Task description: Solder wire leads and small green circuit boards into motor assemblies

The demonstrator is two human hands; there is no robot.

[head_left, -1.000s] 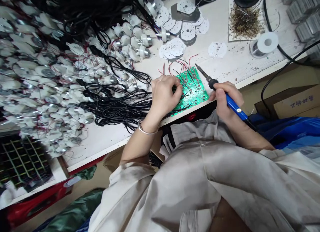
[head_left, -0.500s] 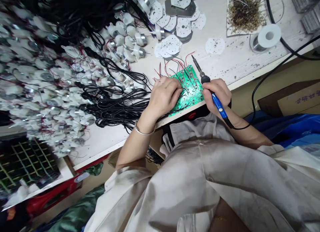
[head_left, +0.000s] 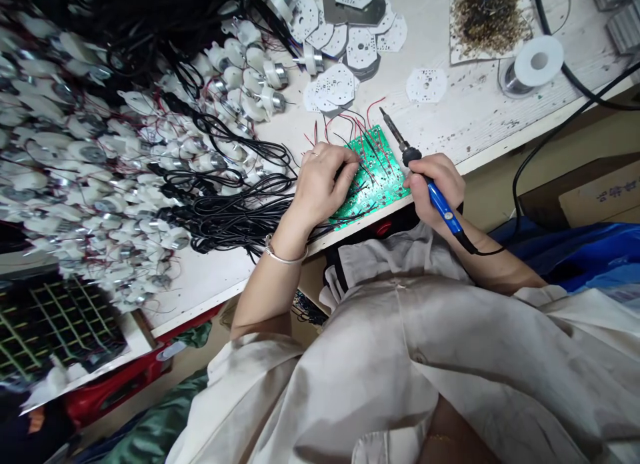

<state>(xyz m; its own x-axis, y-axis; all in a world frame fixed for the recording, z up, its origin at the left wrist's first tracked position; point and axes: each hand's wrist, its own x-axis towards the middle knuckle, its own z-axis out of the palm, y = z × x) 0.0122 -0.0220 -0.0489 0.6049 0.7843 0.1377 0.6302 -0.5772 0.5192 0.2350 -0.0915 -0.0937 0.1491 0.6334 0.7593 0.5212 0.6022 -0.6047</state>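
A green circuit board [head_left: 373, 199] lies at the table's front edge, with thin red and black wires [head_left: 369, 144] standing up from it. Over its left side is my left hand [head_left: 326, 184], the thumb and fingers closed together among the wires. What sits between those fingertips is hidden. My right hand [head_left: 439, 187] grips a blue soldering iron [head_left: 440, 201] just right of the board. The iron's metal tip points up and left, above the table beside the board's far right corner, apart from the board.
Bundled black cables [head_left: 235, 217] and a heap of small white-and-silver motors [head_left: 100, 144] fill the left. White octagonal boards [head_left: 333, 89] lie behind the green one. At the back right are a solder spool [head_left: 539, 61] and a pad of brown residue [head_left: 490, 17]. A dark cord [head_left: 530, 161] crosses the table edge.
The view has shifted slightly. My left hand's thumb and fingertips have moved a little farther back over the board. My right hand still holds the soldering iron in nearly the same pose.
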